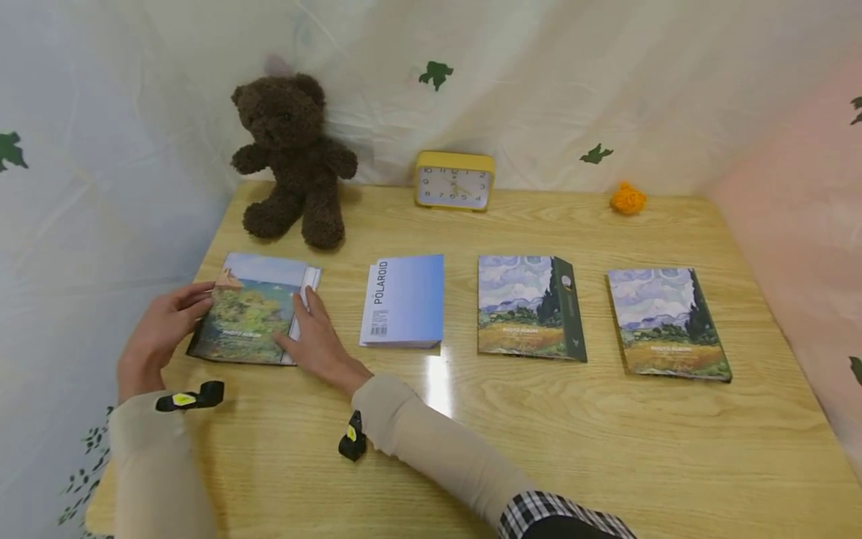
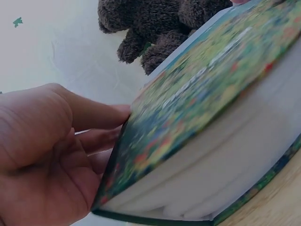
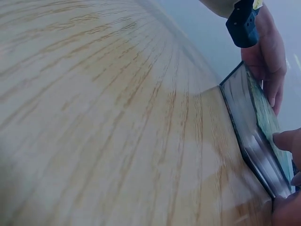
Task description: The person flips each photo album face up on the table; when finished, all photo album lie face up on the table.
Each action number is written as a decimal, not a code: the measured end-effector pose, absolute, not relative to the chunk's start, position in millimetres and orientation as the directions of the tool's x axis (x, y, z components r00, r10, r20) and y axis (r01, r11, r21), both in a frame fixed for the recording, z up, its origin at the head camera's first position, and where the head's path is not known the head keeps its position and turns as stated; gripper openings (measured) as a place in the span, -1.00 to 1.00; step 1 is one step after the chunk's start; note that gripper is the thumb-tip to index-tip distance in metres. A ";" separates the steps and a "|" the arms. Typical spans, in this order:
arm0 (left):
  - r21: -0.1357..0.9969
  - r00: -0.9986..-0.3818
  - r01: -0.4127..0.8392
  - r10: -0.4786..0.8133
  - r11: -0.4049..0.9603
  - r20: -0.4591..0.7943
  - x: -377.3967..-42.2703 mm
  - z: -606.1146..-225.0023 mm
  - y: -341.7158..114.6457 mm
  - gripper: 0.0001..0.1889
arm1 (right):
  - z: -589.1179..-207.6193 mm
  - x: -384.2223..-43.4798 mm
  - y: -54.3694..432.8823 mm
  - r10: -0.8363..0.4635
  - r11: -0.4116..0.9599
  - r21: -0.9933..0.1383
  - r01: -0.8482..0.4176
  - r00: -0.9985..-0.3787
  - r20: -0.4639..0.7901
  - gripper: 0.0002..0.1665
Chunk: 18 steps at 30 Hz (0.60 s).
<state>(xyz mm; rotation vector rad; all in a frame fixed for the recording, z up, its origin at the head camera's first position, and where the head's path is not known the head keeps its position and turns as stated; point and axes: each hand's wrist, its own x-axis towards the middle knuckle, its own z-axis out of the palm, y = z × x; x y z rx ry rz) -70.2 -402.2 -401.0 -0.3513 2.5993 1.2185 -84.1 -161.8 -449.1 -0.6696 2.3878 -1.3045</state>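
A photo album (image 1: 259, 311) with a seaside garden painting on its cover lies at the table's left. Its white page edges show along the right side. At its spine is my left hand (image 1: 161, 329), the thumb touching the cover's edge and the other fingers against the spine. Over the opposite side, my right hand (image 1: 323, 340) holds the album, thumb on the cover and fingers around the page edge. The left wrist view shows the album's thick block of pages (image 2: 225, 155) between the covers. Most of my right hand is cut off in the right wrist view.
Right of it lie a blue POLAROID album (image 1: 411, 303), an album with a dark green spine flap (image 1: 518, 307) and another landscape album (image 1: 667, 322). Behind stand a brown teddy bear (image 1: 289, 157), a yellow clock (image 1: 454, 181) and a small orange object (image 1: 628, 198).
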 end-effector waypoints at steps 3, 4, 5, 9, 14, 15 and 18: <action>0.697 -0.942 -0.316 -0.127 0.644 -0.310 -70.1 -402.4 -402.5 -0.37 | -449.4 -84.3 -160.8 -0.550 0.458 -0.858 -0.231 -0.832 -0.069 -0.12; 0.691 -0.941 -0.320 -0.134 0.648 -0.310 -70.2 -402.7 -402.2 -0.35 | -449.1 -84.3 -160.3 -0.549 0.453 -0.862 -0.227 -0.833 -0.069 -0.12; 0.684 -0.939 -0.327 -0.142 0.652 -0.313 -70.5 -403.1 -401.6 -0.33 | -448.4 -84.5 -159.7 -0.549 0.446 -0.866 -0.225 -0.833 -0.067 -0.12; 0.674 -0.928 -0.368 -0.209 0.641 -0.307 -73.2 -402.8 -398.2 -0.23 | -442.9 -85.6 -156.2 -0.544 0.414 -0.881 -0.228 -0.839 -0.039 -0.14; 0.639 -0.899 -0.424 -0.381 0.642 -0.214 -79.9 -394.7 -387.4 -0.24 | -427.8 -90.9 -147.0 -0.521 0.370 -0.901 -0.228 -0.853 0.002 -0.20; 0.633 -0.893 -0.429 -0.407 0.645 -0.191 -81.1 -391.3 -383.5 -0.25 | -424.1 -92.4 -144.5 -0.514 0.362 -0.905 -0.222 -0.858 0.005 -0.21; 0.629 -0.892 -0.412 -0.433 0.659 -0.129 -83.9 -379.0 -370.3 -0.31 | -412.6 -97.6 -135.8 -0.485 0.341 -0.917 -0.206 -0.874 0.016 -0.22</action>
